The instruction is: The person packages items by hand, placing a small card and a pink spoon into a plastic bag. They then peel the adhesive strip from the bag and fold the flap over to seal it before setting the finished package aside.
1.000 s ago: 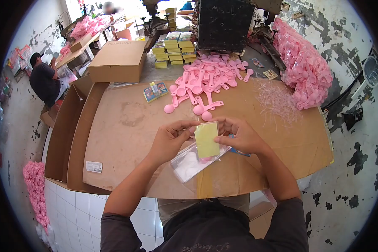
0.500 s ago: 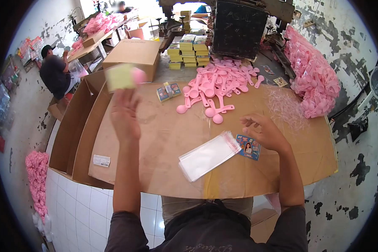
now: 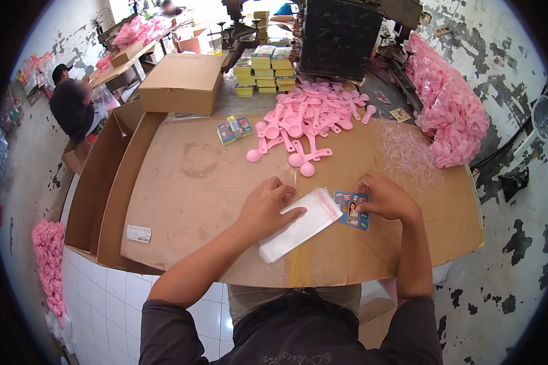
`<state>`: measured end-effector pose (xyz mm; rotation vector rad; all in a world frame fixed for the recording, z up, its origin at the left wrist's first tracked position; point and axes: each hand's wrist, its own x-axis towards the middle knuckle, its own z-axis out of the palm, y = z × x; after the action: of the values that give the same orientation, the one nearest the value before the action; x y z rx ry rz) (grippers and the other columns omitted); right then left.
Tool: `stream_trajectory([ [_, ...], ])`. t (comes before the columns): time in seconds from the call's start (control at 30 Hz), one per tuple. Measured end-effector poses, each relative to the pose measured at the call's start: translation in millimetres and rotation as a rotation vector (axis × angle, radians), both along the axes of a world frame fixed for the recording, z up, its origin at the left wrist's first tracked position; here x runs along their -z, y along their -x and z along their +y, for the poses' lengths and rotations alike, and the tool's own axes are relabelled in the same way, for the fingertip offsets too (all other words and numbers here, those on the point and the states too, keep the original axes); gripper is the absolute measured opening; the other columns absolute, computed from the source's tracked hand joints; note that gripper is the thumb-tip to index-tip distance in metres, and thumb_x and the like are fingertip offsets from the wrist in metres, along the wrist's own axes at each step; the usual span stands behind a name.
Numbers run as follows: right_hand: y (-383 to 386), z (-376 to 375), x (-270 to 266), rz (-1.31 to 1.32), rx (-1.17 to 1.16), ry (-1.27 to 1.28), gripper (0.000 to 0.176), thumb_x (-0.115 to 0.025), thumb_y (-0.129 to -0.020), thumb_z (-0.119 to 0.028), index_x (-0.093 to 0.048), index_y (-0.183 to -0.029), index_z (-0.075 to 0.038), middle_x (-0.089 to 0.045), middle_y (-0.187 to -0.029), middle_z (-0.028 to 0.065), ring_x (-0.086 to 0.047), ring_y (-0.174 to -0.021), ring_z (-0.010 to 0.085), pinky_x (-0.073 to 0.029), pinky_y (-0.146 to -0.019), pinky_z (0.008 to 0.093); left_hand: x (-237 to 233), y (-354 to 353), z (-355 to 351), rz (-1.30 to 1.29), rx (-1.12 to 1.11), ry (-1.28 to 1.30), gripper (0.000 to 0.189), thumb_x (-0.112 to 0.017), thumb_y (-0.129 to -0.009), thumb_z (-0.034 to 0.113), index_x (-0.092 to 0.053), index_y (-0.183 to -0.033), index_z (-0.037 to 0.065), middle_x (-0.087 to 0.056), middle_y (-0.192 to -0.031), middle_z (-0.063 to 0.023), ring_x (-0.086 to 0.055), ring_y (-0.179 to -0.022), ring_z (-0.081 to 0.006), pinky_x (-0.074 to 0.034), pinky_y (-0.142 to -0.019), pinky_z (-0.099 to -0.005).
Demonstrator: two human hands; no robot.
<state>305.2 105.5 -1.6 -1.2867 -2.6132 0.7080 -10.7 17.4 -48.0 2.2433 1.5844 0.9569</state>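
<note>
My left hand (image 3: pixel 266 208) is over the upper left side of a stack of clear plastic bags (image 3: pixel 295 230), its thumb stretched out over them and its fingers apart, with nothing held. At the right end of the bags lies a blue printed card (image 3: pixel 352 214) with a picture of a person. My right hand (image 3: pixel 388 198) has its thumb and fingers closed on the right edge of this card. Beyond the hands is a heap of pink plastic measuring spoons (image 3: pixel 304 118), a few of them lying loose at its near side.
A banded bundle of cards (image 3: pixel 234 129) lies left of the spoons. Open cardboard boxes (image 3: pixel 119 201) line the left edge, with a closed carton (image 3: pixel 182 82) behind. Card stacks (image 3: pixel 265 70), bagged pink spoons (image 3: pixel 447 100) and plastic strips (image 3: pixel 411 152) lie farther off. Another person (image 3: pixel 73 106) works at left.
My left hand has come from the left boxes down to the bags; the yellowish card and pink item it held are gone from it. My right hand has lowered onto the blue card.
</note>
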Motion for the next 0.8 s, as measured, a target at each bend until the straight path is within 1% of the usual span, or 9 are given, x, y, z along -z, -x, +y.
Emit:
stream_trajectory([
  [0.07, -0.4, 3.5, 1.7, 0.035, 0.017, -0.004, 0.027, -0.082, -0.076, -0.01, -0.067, -0.098, -0.003, -0.066, -0.098, 0.0126, -0.064, -0.095, 0.03, -0.052, -0.084, 0.04, 8.8, -3.3, 3.3, 0.004, 0.01, -0.078, 0.032, -0.082, -0.085, 0.021, -0.073, -0.109, 0.004, -0.067, -0.088, -0.0073, -0.059, -0.073, -0.014, -0.05, -0.067, -0.0289],
  [0.17, -4.2, 9.5, 0.8, 0.142, 0.079, 0.062, 0.024, -0.078, -0.079, -0.006, -0.067, -0.1, -0.002, -0.069, -0.093, 0.0116, -0.066, -0.089, 0.0254, -0.053, -0.081, 0.0367, 4.8, -2.1, 6.3, -0.211, -0.016, 0.267, 0.026, -0.08, -0.087, 0.018, -0.073, -0.108, 0.003, -0.068, -0.084, -0.0052, -0.058, -0.068, -0.0136, -0.05, -0.065, -0.0299],
  [0.27, -5.1, 4.7, -15.9, 0.225, 0.109, 0.081, 0.023, -0.075, -0.084, -0.005, -0.068, -0.105, -0.001, -0.071, -0.093, 0.0101, -0.067, -0.086, 0.0196, -0.052, -0.08, 0.0325, -1.2, -2.4, 4.0, -0.397, -0.024, 0.266, 0.02, -0.077, -0.09, 0.013, -0.074, -0.106, 0.003, -0.07, -0.079, -0.0049, -0.057, -0.064, -0.0128, -0.049, -0.064, -0.0294],
  [0.37, 0.8, 2.0, -15.1, 0.492, 0.066, 0.203, 0.023, -0.071, -0.088, -0.005, -0.069, -0.11, -0.001, -0.072, -0.095, 0.0086, -0.066, -0.086, 0.016, -0.051, -0.08, 0.0304, -4.1, -2.7, 3.9, -0.359, -0.038, 0.252, 0.018, -0.075, -0.092, 0.013, -0.074, -0.107, 0.003, -0.071, -0.08, -0.0051, -0.056, -0.065, -0.0105, -0.048, -0.064, -0.0288],
  [0.5, 32.4, -11.5, 2.5, 0.722, -0.129, 0.407, 0.02, -0.068, -0.09, -0.008, -0.069, -0.109, 0.0, -0.071, -0.097, 0.0106, -0.065, -0.088, 0.0186, -0.051, -0.081, 0.0327, -9.3, -3.7, 3.5, -0.297, -0.033, 0.248, 0.016, -0.072, -0.091, 0.012, -0.072, -0.102, 0.0, -0.073, -0.087, -0.0104, -0.066, -0.069, -0.0199, -0.053, -0.067, -0.0327],
  [0.57, 46.1, -17.1, 4.8, 0.535, -0.203, 0.25, 0.02, -0.067, -0.09, -0.01, -0.069, -0.108, 0.0, -0.07, -0.1, 0.0124, -0.065, -0.088, 0.0213, -0.051, -0.081, 0.0346, -11.6, -3.4, 1.6, -0.285, -0.042, 0.289, 0.014, -0.07, -0.092, 0.01, -0.071, -0.101, 0.0, -0.075, -0.093, -0.0101, -0.067, -0.07, -0.0192, -0.054, -0.067, -0.0331],
  [0.67, 54.2, -21.5, 17.8, 0.406, -0.227, 0.12, 0.021, -0.067, -0.091, -0.014, -0.069, -0.108, -0.001, -0.068, -0.099, 0.0142, -0.064, -0.087, 0.0249, -0.051, -0.082, 0.0367, 14.4, 1.2, 10.1, -0.598, -0.025, 0.137, 0.012, -0.066, -0.097, 0.01, -0.066, -0.103, 0.0, -0.075, -0.1, -0.0096, -0.067, -0.074, -0.014, -0.054, -0.071, -0.0291],
  [0.77, 54.7, -19.3, 26.6, 0.395, -0.213, 0.08, 0.022, -0.067, -0.092, -0.016, -0.07, -0.108, -0.001, -0.068, -0.097, 0.0143, -0.064, -0.085, 0.0252, -0.051, -0.08, 0.0375, -0.2, 12.7, 13.1, -1.034, 0.108, 0.391, 0.014, -0.062, -0.098, 0.007, -0.059, -0.11, 0.001, -0.074, -0.107, -0.0149, -0.073, -0.083, -0.0185, -0.059, -0.077, -0.031],
  [0.8, 54.8, -19.4, 26.6, 0.399, -0.209, 0.073, 0.023, -0.067, -0.091, -0.017, -0.07, -0.108, -0.001, -0.069, -0.097, 0.0141, -0.065, -0.085, 0.0248, -0.051, -0.079, 0.0376, -6.0, 15.0, 11.8, -1.072, 0.132, 0.404, 0.017, -0.061, -0.098, 0.006, -0.057, -0.114, 0.002, -0.074, -0.106, -0.0155, -0.074, -0.085, -0.0193, -0.06, -0.078, -0.0315],
])
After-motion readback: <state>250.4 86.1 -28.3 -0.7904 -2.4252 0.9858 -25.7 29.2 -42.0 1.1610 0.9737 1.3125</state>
